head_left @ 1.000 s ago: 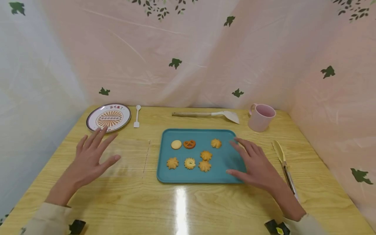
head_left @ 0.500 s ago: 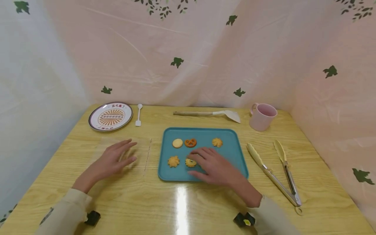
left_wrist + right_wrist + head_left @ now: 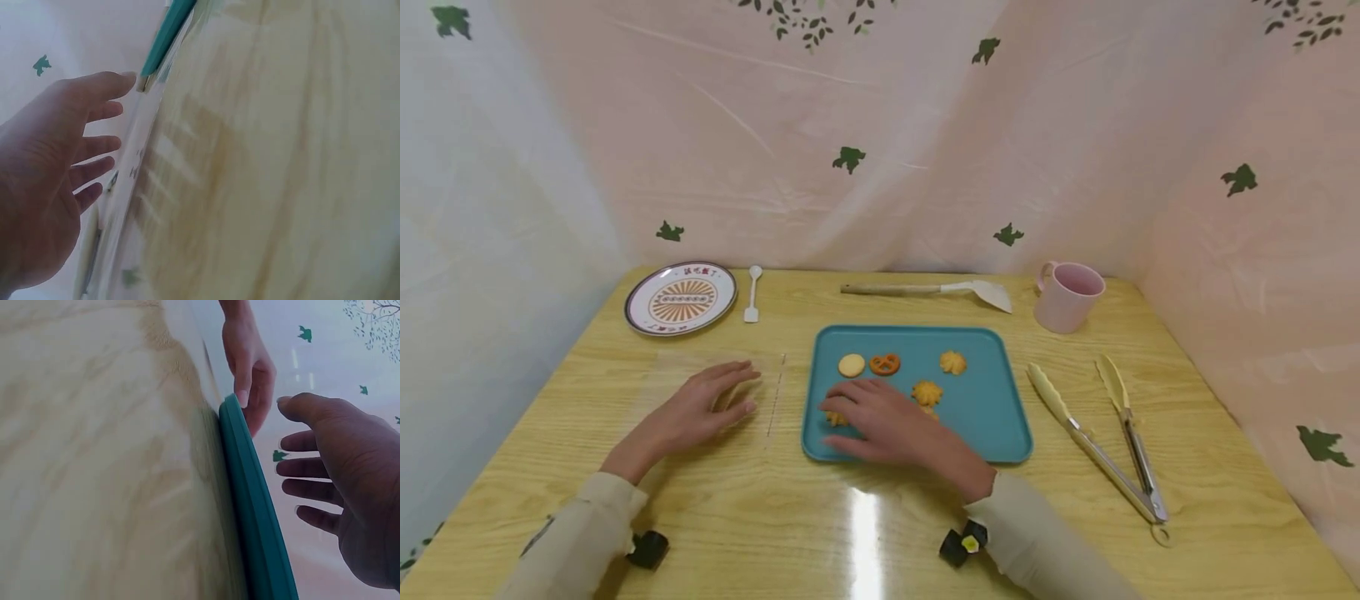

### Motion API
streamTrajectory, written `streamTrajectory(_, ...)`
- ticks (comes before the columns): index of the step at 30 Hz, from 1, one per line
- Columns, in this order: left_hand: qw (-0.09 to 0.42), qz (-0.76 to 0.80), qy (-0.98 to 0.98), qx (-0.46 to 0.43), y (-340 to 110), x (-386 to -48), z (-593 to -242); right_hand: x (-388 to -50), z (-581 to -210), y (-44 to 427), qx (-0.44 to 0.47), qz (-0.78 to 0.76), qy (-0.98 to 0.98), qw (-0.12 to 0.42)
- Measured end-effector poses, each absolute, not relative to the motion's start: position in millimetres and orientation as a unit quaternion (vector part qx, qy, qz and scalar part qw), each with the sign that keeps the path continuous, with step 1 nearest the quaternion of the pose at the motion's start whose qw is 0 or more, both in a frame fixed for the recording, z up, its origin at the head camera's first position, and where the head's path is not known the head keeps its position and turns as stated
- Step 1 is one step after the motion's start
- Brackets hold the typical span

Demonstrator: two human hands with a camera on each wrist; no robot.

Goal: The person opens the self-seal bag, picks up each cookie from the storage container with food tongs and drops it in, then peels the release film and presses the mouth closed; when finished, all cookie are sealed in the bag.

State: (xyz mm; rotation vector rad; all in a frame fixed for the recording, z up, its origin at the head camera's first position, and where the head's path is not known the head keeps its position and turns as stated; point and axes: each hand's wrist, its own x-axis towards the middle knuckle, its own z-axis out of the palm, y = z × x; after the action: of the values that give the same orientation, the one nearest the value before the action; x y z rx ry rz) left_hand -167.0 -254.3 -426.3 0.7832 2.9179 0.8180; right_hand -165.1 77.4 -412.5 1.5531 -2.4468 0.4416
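My right hand [image 3: 883,421] hovers over the left part of a teal tray [image 3: 996,417], thumb and fingers apart, with nothing seen between them. Beneath it, a star-shaped cookie [image 3: 836,419] shows only in part. Beyond the fingers lie a round cookie [image 3: 852,365] and a pretzel [image 3: 884,364]. More star-shaped cookies [image 3: 927,393] rest on the tray, one partly covered by the hand. My left hand [image 3: 700,408] is left of the tray, loosely bent and holding nothing, above what looks like a clear plastic sheet or bag [image 3: 777,398]. The right wrist view shows the tray's edge [image 3: 256,494] beside the right hand.
Metal tongs [image 3: 1093,450] with cream tips lie spread to the right of the tray. A pink mug [image 3: 1067,298] stands at the back right. Along the back are a spatula [image 3: 891,289], a small white spoon [image 3: 752,293] and a patterned plate [image 3: 681,300].
My right hand has swept left across the tray from its right edge, uncovering the tongs. My left hand has drawn back from near the plate and shifted right, toward the tray.
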Motion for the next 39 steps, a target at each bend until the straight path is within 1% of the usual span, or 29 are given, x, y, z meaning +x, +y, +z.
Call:
streamTrajectory(5,0.003,0.272,0.927,0.259,-257.3,-169.0,-431.1,-169.6,-414.4,57.3,0.529,0.139,-0.831,0.102)
streamTrajectory(12,-0.01,0.245,0.927,0.284,-258.5,-173.7,-435.1,-174.1,-417.4,37.0,0.517,0.089,-0.846,0.096)
streamTrajectory(21,-0.023,0.214,0.931,0.294,-259.8,-174.9,-439.6,-176.9,-419.2,16.1,0.506,0.02,-0.861,0.056)
streamTrajectory(30,-0.027,0.21,0.928,0.308,-260.4,-176.0,-442.7,-178.1,-421.3,3.1,0.504,-0.006,-0.862,0.047)
streamTrajectory(39,-0.033,0.201,0.921,0.331,-261.9,-178.2,-443.4,-178.9,-422.8,-0.3,0.502,-0.025,-0.863,0.047)
